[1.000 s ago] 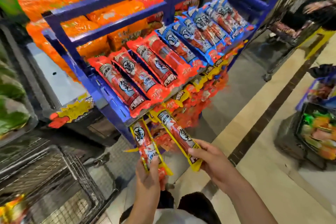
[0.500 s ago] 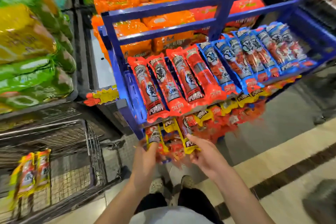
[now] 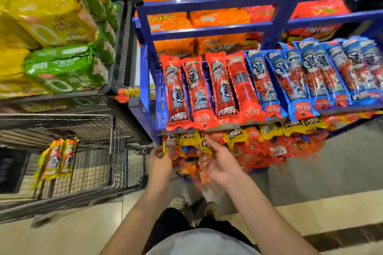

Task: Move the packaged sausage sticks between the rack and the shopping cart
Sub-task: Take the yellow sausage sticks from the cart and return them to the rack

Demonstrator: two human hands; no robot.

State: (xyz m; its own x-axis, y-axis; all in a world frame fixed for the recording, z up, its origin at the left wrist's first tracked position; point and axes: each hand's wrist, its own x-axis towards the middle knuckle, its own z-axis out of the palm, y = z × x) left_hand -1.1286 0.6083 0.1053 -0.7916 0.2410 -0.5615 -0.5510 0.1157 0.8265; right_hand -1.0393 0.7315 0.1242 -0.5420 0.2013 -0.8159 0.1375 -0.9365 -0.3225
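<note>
Yellow-edged sausage packs are hanging along the near lower tier of the blue rack. The left hand is curling its fingers round the end of one yellow pack, probably gripping there so the pack travels lengthwise. The right hand is lying palm-up against the same tier. Its fingers are motion-smeared, so I cannot tell whether they are clamping anything. Two cart packs are leaning inside the shopping cart, at the left.
</note>
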